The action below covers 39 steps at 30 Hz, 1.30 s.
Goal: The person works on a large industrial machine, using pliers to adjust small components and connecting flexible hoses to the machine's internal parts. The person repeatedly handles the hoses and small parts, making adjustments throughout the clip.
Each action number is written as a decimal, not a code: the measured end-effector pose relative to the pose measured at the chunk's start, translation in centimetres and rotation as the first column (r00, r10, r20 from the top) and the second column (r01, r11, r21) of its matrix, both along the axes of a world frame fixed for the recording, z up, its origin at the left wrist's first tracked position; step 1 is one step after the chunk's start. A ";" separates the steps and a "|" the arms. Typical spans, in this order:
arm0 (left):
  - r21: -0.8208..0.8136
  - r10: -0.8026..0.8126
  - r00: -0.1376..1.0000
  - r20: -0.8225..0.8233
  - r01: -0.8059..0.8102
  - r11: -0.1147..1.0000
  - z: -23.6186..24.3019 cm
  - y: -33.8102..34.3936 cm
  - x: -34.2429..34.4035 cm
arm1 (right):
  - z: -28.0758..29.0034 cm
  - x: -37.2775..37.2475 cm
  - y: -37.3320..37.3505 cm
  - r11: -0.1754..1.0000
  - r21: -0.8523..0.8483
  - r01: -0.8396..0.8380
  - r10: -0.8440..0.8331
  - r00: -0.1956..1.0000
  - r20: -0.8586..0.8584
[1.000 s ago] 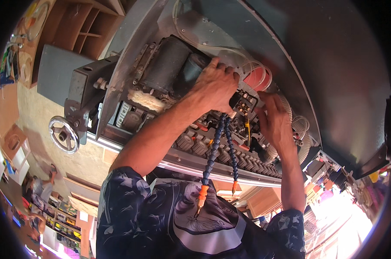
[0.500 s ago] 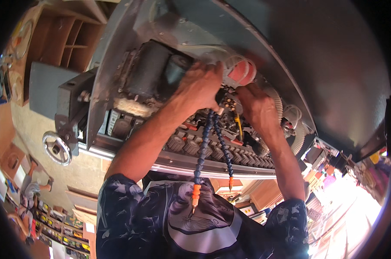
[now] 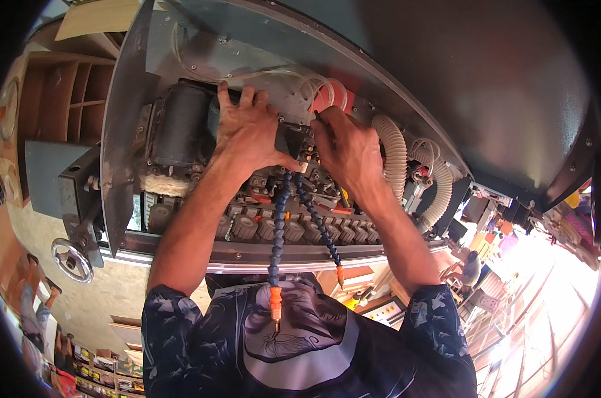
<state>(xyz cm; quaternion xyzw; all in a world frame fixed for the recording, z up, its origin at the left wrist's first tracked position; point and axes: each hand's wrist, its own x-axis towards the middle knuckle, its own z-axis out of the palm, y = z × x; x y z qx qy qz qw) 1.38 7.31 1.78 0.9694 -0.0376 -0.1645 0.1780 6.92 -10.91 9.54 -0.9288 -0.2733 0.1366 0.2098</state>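
Grey machine housing (image 3: 204, 52) (its inside exposed), dark cylinder (image 3: 181, 123), row of ribbed rollers (image 3: 294, 230), corrugated hose (image 3: 394, 152)

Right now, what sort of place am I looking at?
Likely a woodworking shop: there's an opened machine with a metal handwheel, and a compartmented wooden cabinet beyond it.

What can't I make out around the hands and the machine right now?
Head view: grip of the right hand, hidden by its own back; what it may hold can't be told.
Head view: left side of the black block, covered by the left hand.
Head view: brass-coloured fittings, too small to read in detail.
Head view: grey hood, cut off by the top edge.
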 end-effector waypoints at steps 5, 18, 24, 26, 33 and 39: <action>0.019 -0.011 1.000 -0.011 0.012 1.000 -0.1 0.0 0.1 | -1.9 0.5 1.1 0.999 -0.020 0.029 -0.029 1.000 0.004; 0.029 -0.028 0.998 -0.051 0.030 0.999 0.0 0.1 0.2 | -0.8 0.5 2.8 0.961 0.006 0.277 -0.259 0.905 -0.337; 0.027 -0.059 0.990 -0.130 0.063 0.998 0.8 0.3 0.7 | -1.9 1.2 2.7 0.994 -0.025 -0.104 0.101 0.990 -0.100; 0.030 -0.057 0.990 -0.127 0.061 0.998 0.6 0.3 0.8 | -1.8 1.4 2.9 0.980 -0.105 -0.166 0.159 0.984 -0.075; 0.013 -0.060 0.997 -0.055 0.061 0.998 0.1 0.4 0.3 | 0.9 0.4 3.3 0.834 -0.305 -0.459 0.442 0.888 -0.125; 0.033 -0.057 0.998 0.021 0.056 0.998 -0.3 0.2 0.0 | -0.4 -0.2 0.4 0.954 -0.085 -0.289 0.276 0.952 -0.135</action>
